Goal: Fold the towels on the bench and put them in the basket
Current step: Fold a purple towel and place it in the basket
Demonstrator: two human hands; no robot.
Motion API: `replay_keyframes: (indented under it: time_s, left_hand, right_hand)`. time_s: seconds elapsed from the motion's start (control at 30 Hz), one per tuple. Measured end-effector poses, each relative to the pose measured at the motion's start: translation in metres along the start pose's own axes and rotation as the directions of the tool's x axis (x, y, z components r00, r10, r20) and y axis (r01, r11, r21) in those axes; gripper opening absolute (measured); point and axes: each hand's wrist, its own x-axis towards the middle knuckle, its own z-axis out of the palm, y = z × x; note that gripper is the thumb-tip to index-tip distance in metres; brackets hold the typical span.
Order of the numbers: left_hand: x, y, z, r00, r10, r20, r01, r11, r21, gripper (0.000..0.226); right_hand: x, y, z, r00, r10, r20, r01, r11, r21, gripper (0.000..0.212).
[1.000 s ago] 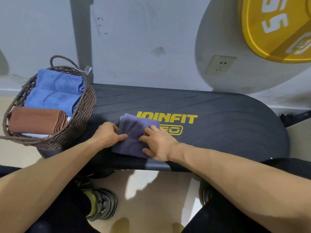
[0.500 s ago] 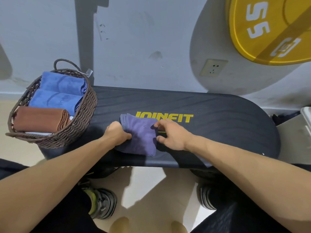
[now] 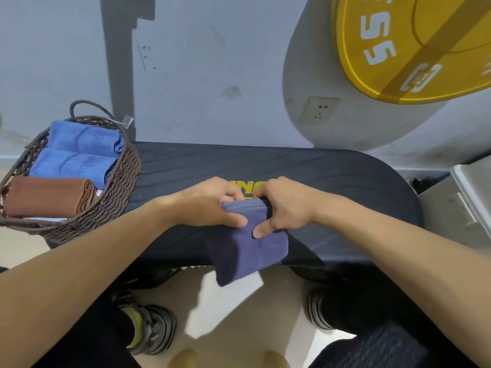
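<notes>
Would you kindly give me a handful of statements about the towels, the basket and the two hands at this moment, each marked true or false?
1. Both hands hold the purple towel: the left hand and the right hand. True.
2. The purple towel lies flat on the bench. False: it is lifted, and its lower edge hangs past the near edge of the bench.
3. The basket holds two blue towels and a brown towel. True.
4. The basket sits on the floor. False: it sits on the left end of the bench.
5. A yellow weight plate is at the upper right. True.
</notes>
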Motion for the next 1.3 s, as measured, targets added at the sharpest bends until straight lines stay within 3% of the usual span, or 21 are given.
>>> replay_keyframes:
  time_s: [0.07,0.13,0.2,0.23,0.3,0.33,0.4,0.47,0.57,0.67,0.77,0.93,1.13,1.3]
  left_hand:
    - [0.0,-0.009,0.0,0.998,-0.04,0.05,0.046,0.991,-0.129,0.022]
    - [0.006,-0.023,0.007,0.996,-0.08,0.027,0.084,0.951,-0.297,0.025]
    - [0.016,-0.042,0.018,0.963,-0.211,-0.166,0.127,0.903,-0.411,0.026]
    - [0.021,-0.052,0.025,0.905,-0.305,-0.295,0.184,0.908,-0.377,0.029]
    - [0.025,-0.067,0.039,0.782,-0.36,-0.509,0.336,0.931,-0.142,0.037]
    - [0.024,-0.071,0.047,0.772,-0.278,-0.572,0.313,0.949,-0.038,0.036]
    - [0.021,-0.073,0.062,0.802,0.002,-0.597,0.078,0.991,0.108,0.024]
    - [0.017,-0.072,0.075,0.857,0.205,-0.473,-0.12,0.972,0.204,0.016]
    - [0.013,-0.076,0.091,0.946,0.265,-0.185,-0.203,0.933,0.297,0.035]
    - [0.009,-0.088,0.099,0.954,0.292,-0.061,-0.212,0.809,0.549,0.055]
    - [0.007,-0.092,0.103,0.946,0.322,-0.027,-0.213,0.683,0.698,0.05]
    - [0.009,-0.081,0.09,0.956,0.249,-0.156,-0.154,0.876,0.457,0.025]
    - [0.016,-0.08,0.054,0.989,0.12,-0.088,-0.088,0.949,0.304,0.004]
    - [0.017,-0.086,0.062,0.999,0.032,-0.038,-0.034,0.998,-0.051,0.019]
  right_hand:
    - [-0.006,0.016,-0.002,0.984,0.016,0.177,-0.073,0.945,0.318,0.036]
    - [-0.008,0.031,0.009,0.954,0.041,0.298,-0.232,0.73,0.643,0.02]
    - [-0.004,0.044,0.031,0.933,0.212,0.29,-0.359,0.515,0.778,0.026]
    - [-0.003,0.051,0.044,0.906,0.355,0.23,-0.395,0.513,0.762,0.034]
    - [-0.003,0.064,0.066,0.831,0.556,0.002,-0.468,0.698,0.542,0.046]
    - [-0.005,0.066,0.075,0.824,0.559,-0.092,-0.472,0.767,0.435,0.048]
    - [-0.009,0.063,0.086,0.861,0.485,-0.153,-0.384,0.818,0.429,0.044]
    - [-0.011,0.053,0.093,0.921,0.33,-0.206,-0.219,0.877,0.428,0.037]
    - [-0.01,0.042,0.107,0.989,0.048,-0.139,-0.01,0.965,0.263,0.048]
    - [-0.01,0.04,0.122,1.0,-0.025,0.019,0.022,0.989,0.148,0.072]
    - [-0.008,0.04,0.126,0.999,-0.034,0.024,0.033,0.998,0.046,0.085]
    - [-0.005,0.041,0.127,0.999,-0.034,0.006,0.034,0.998,0.06,0.082]
    - [0.001,0.041,0.115,0.993,0.089,-0.079,-0.067,0.967,0.246,0.027]
    - [0.006,0.044,0.106,0.982,0.185,0.032,-0.186,0.933,0.309,0.01]
